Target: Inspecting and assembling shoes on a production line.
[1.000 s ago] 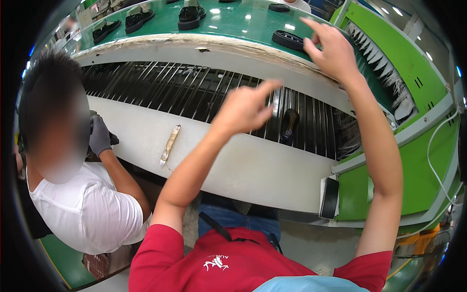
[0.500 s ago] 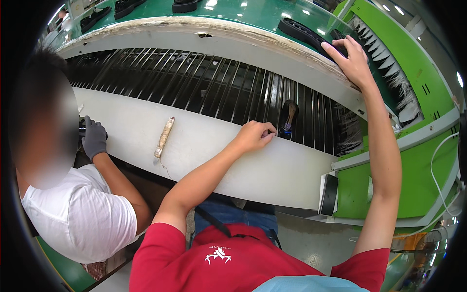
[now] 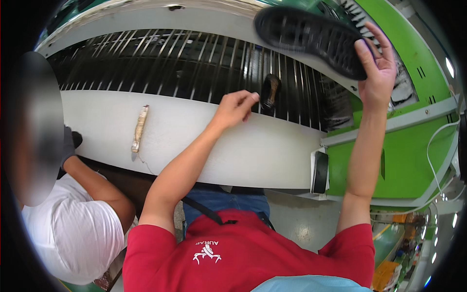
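Observation:
A black shoe sole point(image 3: 306, 39) is in my right hand point(image 3: 379, 68), raised over the back rail at the upper right. My thumb and fingers grip its right end, and its ridged side shows, slightly blurred. My left hand point(image 3: 237, 108) hovers at the far edge of the white worktop, fingers curled, with nothing visible in them. Just right of those fingers, a dark shoe-shaped piece point(image 3: 270, 91) with a brownish middle lies on the metal rollers point(image 3: 204, 63); its exact kind is unclear.
On the white worktop point(image 3: 194, 141) lies a wrapped, knife-like tool point(image 3: 140, 129) with a thread trailing from it. A co-worker in a white shirt point(image 3: 73, 228) sits close on the left. Green machine housing point(image 3: 389, 160) with bristle strips borders the right side.
My right hand has lifted the sole off the green surface behind the rail and brought it nearer. The view has shifted, and my left hand stays close to the worktop's far edge.

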Action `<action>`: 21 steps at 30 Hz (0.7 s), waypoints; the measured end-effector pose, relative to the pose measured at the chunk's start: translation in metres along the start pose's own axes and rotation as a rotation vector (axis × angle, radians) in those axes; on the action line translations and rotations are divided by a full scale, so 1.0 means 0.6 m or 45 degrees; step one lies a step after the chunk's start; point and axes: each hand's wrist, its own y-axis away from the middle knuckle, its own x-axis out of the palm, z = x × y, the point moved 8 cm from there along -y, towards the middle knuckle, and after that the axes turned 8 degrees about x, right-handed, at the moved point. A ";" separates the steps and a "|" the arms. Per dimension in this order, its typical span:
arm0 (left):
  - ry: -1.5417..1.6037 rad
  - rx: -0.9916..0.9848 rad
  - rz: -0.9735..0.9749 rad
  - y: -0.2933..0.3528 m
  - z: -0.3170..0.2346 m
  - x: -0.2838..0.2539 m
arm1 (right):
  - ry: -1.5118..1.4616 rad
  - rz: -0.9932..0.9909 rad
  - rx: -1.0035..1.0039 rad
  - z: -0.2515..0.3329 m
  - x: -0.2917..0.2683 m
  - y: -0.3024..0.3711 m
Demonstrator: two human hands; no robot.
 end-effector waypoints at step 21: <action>0.110 0.096 0.165 -0.010 0.038 0.063 | 2.029 -0.167 1.391 -0.661 -0.458 0.318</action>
